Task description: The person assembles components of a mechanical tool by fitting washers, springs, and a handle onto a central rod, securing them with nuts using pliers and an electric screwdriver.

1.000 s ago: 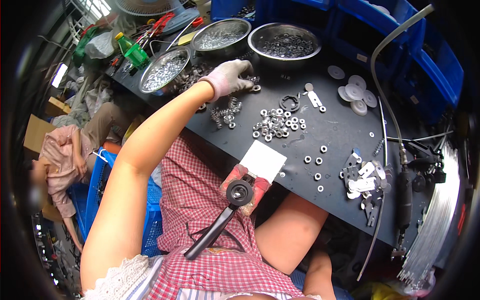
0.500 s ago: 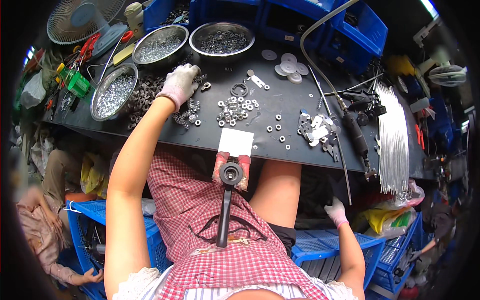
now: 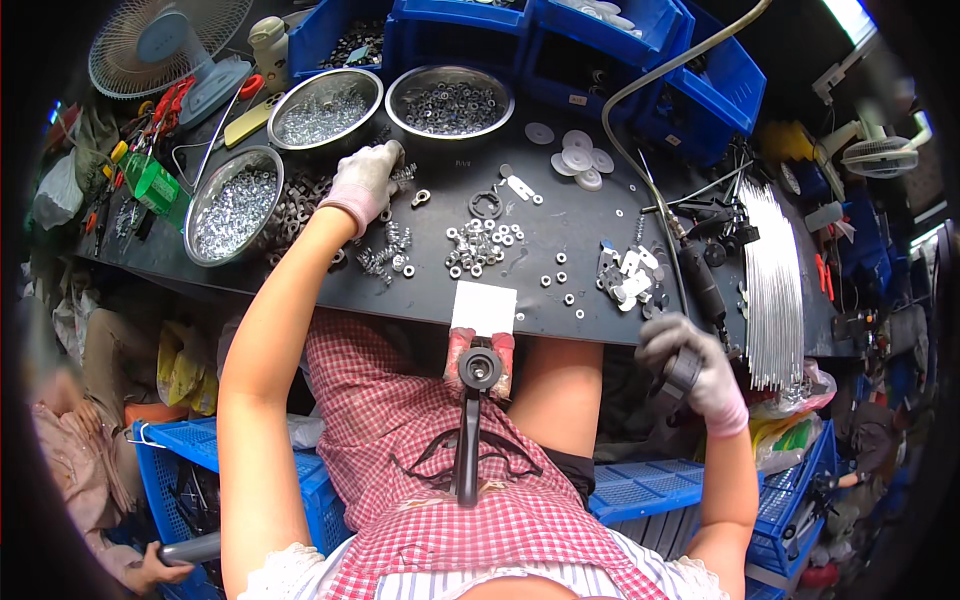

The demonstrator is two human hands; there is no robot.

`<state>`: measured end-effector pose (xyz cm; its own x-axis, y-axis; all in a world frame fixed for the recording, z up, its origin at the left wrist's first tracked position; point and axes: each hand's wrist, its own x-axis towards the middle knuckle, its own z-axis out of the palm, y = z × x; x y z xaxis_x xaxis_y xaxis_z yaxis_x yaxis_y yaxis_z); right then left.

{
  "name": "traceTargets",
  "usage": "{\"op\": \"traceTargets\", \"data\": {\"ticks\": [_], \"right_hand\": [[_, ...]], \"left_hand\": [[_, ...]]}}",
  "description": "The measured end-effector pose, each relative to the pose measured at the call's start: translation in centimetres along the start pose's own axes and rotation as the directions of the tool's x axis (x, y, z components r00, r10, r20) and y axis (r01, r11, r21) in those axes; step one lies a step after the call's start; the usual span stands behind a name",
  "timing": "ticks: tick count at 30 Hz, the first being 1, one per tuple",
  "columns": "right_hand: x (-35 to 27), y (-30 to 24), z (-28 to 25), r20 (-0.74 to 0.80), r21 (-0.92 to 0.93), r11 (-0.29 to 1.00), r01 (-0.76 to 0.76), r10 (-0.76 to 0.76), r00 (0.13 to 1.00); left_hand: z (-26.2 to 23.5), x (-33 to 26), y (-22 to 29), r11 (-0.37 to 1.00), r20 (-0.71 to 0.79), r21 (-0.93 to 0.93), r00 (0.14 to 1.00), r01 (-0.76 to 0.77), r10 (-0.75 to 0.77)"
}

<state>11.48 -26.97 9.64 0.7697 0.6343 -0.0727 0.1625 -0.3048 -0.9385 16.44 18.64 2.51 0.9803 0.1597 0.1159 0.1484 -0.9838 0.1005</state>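
Note:
My left hand, in a pale glove, reaches over the bench with its fingers curled together. A coil spring shows at its fingertips; whatever the fingers hold is hidden. Around it lie brown metal parts, several loose springs and a single collar-like metal piece. My right hand, also gloved, is raised beside the bench's front edge and grips a black rounded part, partly covered by the fingers. Between my arms a clamp-like fixture with a black handle stands beneath a white plate.
Steel bowls of small parts stand at the back, before blue bins. Small metal rings lie mid-bench, flat plates to their right. A driver tool and long rods lie right. Blue crates stand below.
My right hand has come up from beside the blue crate, now with a black part in it. My left hand stays over the brown parts and springs. The view has shifted slightly.

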Motion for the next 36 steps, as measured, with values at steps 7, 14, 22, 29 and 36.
{"op": "traceTargets", "data": {"ticks": [7,14,22,29,36], "right_hand": [[25.2,1.3,-2.0,-0.272,-0.279,0.958,0.065,-0.144,0.951],[33.8,-3.5,7.6,0.184,-0.055,0.991,0.123,-0.111,0.977],[31.6,-2.9,16.2,0.109,-0.03,0.967,0.255,-0.25,0.962],[30.9,-1.7,17.3,-0.186,-0.207,0.854,0.478,-0.514,0.837],[30.0,-1.7,18.4,-0.192,-0.193,0.683,0.705,-0.73,0.656]], "left_hand": [[1.4,0.3,-0.9,0.981,-0.098,-0.169,0.992,-0.092,0.077],[-0.8,-0.4,-1.4,0.907,-0.06,-0.42,0.998,0.003,-0.031],[-1.1,-0.3,-1.8,0.748,-0.144,-0.66,0.989,-0.065,-0.041],[-0.4,-1.0,-0.8,0.112,0.012,-0.993,0.954,0.047,-0.298],[0.4,-0.6,0.5,-0.518,0.103,-0.834,0.871,-0.188,-0.481]]}}
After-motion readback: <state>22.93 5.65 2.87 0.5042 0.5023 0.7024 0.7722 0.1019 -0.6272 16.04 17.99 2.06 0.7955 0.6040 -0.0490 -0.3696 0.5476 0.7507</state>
